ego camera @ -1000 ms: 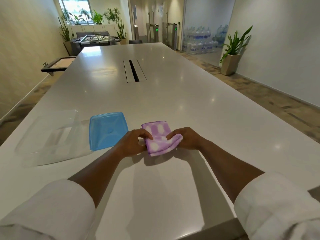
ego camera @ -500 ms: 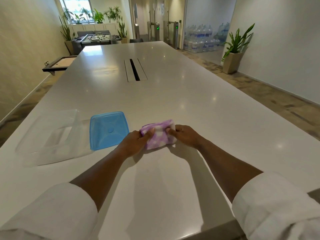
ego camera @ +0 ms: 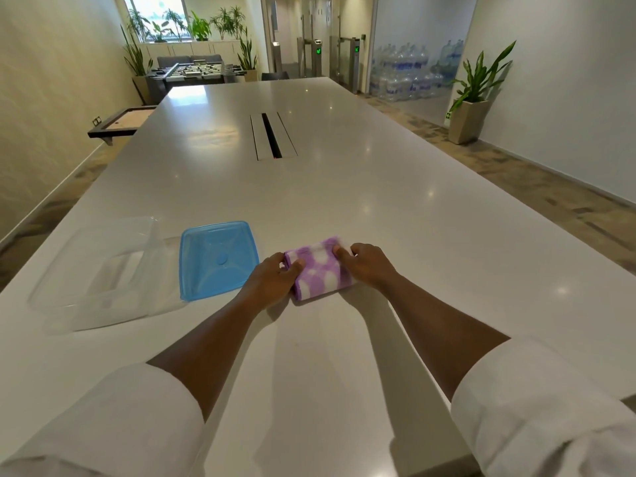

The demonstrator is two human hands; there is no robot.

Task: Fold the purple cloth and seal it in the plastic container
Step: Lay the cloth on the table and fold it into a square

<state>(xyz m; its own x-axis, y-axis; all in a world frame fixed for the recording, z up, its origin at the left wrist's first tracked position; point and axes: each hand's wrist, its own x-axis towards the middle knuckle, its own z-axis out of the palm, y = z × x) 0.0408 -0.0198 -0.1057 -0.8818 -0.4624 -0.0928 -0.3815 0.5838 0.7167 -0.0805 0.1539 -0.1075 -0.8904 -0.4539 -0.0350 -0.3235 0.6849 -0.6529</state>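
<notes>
The purple cloth (ego camera: 320,270) with white spots lies folded into a small thick square on the white table (ego camera: 344,187). My left hand (ego camera: 272,282) grips its left edge, thumb on top. On the cloth's right side rests my right hand (ego camera: 364,266), fingers curled over the far right corner. A blue lid (ego camera: 216,259) lies flat just left of my left hand. Further left stands the clear plastic container (ego camera: 99,273), open, with nothing inside it.
A cable slot (ego camera: 273,136) is set into the table's middle, far ahead. The table's near edge runs just below my forearms. A potted plant (ego camera: 473,98) stands on the floor at the right wall, and stacked water bottles (ego camera: 409,74) stand behind glass.
Both hands folded the near flap of the cloth up and over, then pressed it down. The cloth went from a loose half-fold to a compact flat square.
</notes>
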